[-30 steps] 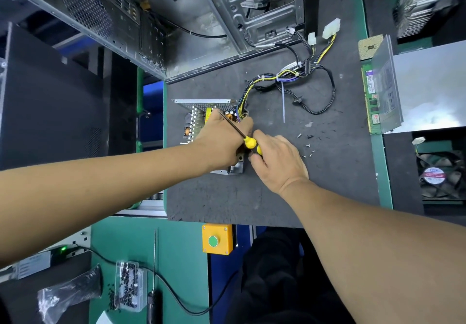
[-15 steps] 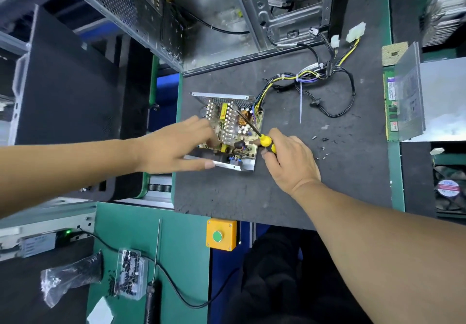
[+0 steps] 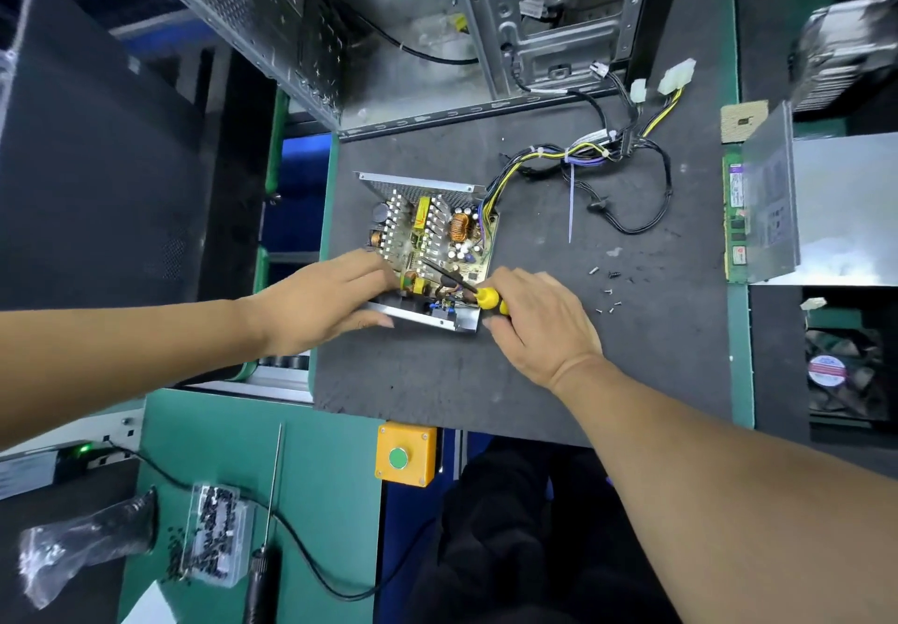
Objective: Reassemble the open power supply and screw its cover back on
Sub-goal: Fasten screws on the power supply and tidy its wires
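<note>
The open power supply lies on the dark mat, its circuit board, heat sinks and coils exposed. My left hand rests against its left near corner, thumb along the front metal wall, fingers at the board's edge. My right hand grips a yellow-handled screwdriver whose shaft slants up-left over the board. The supply's cable bundle trails to the right. Several loose screws lie on the mat right of my right hand. A grey metal cover stands at the right edge.
An open computer case lies across the back. A fan sits at the right. Near me on the green bench are a box of screws, a plastic bag, an electric screwdriver and an orange button box.
My left hand came off the top of the board and slid down to the supply's left near corner. The screwdriver's shaft dropped lower over the board. The view shifted.
</note>
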### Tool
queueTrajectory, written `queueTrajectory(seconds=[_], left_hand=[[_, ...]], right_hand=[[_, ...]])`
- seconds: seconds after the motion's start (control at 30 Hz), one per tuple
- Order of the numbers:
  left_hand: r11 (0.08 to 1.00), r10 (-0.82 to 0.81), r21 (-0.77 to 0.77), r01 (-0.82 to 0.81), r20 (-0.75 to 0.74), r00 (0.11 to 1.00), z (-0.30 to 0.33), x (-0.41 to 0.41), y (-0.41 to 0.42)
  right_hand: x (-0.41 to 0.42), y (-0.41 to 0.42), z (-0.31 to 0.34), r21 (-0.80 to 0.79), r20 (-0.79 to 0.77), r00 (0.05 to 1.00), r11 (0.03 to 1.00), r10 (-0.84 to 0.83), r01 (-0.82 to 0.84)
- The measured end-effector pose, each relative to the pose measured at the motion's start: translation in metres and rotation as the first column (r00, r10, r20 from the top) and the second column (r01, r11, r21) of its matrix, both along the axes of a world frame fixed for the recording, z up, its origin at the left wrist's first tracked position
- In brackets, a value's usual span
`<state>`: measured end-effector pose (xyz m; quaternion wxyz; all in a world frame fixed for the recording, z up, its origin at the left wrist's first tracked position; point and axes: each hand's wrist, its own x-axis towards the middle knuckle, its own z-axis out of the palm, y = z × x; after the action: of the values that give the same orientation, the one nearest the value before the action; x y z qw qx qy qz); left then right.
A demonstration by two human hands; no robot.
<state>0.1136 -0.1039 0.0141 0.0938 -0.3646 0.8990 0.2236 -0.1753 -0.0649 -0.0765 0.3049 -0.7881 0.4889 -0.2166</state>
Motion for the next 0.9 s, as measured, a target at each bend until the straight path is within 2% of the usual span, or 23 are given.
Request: queueTrajectory(seconds=[0.17,0.33,0.57,0.7,0.77,0.9], left_hand=[[0.997,0.080,0.007,-0.079,-0.050,0.996,0.006,-0.007,0.000],[0.978,0.206,0.026,-0.205,-0.063,0.977,0.019,-0.020,-0.003],[0.932,0.360,0.087,-0.351,-0.131,0.924,0.045,-0.018,-0.023],[0.904,0.377,0.268,-0.333,-0.133,0.917,0.061,-0.018,-0.052],[0.872,0.411,0.363,-0.329,-0.177,0.894,0.063,-0.016,-0.062],[0.812,0.456,0.499,-0.302,-0.219,0.863,0.062,-0.010,-0.085]], right_hand=[[0.002,0.004,0.004,0.033,0.076,0.995,0.997,-0.071,0.068],[0.001,0.008,0.018,0.124,0.176,0.954,0.967,-0.243,0.223],[0.018,-0.016,0.058,0.072,0.081,0.941,0.944,-0.328,0.323],[0.031,-0.056,0.078,0.132,0.221,0.882,0.909,-0.416,0.396],[0.035,-0.070,0.084,0.168,0.308,0.860,0.913,-0.407,0.372],[0.040,-0.091,0.088,0.249,0.383,0.830,0.911,-0.405,0.329]])
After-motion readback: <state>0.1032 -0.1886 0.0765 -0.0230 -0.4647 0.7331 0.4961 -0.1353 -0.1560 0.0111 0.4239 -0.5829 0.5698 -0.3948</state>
